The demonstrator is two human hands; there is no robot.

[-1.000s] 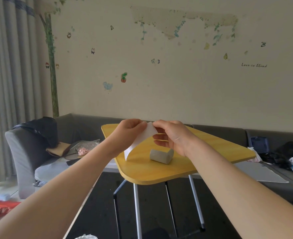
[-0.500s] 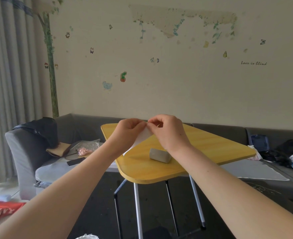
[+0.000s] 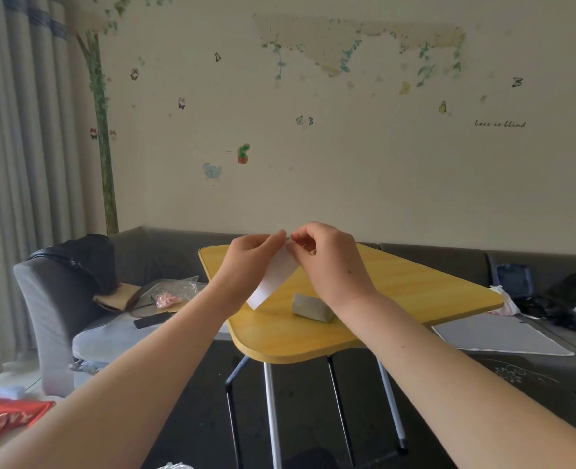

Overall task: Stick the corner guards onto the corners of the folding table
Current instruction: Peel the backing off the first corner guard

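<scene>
The left hand point(image 3: 251, 262) and the right hand point(image 3: 327, 257) meet above the far half of the table, each pinching the top end of a white rectangular paper-like strip point(image 3: 273, 280) between thumb and fingertips; the strip hangs down and leftward from the pinch. It looks like adhesive tape or backing being picked apart at its top edge, though the layers are too small to tell.

Just below and right of the strip's free end, a grey, soft-looking wedge-shaped corner guard point(image 3: 312, 308) lies loose on the yellow wood-grain top of the folding table point(image 3: 415, 286), well apart from every corner. The rounded near corner point(image 3: 266, 357) is bare.

The risks, as I judge them: the strip could curl and stick to itself or to a fingertip as it is parted, spoiling the adhesive, or the backing could tear instead of lifting cleanly if the fingers pull unevenly.
</scene>
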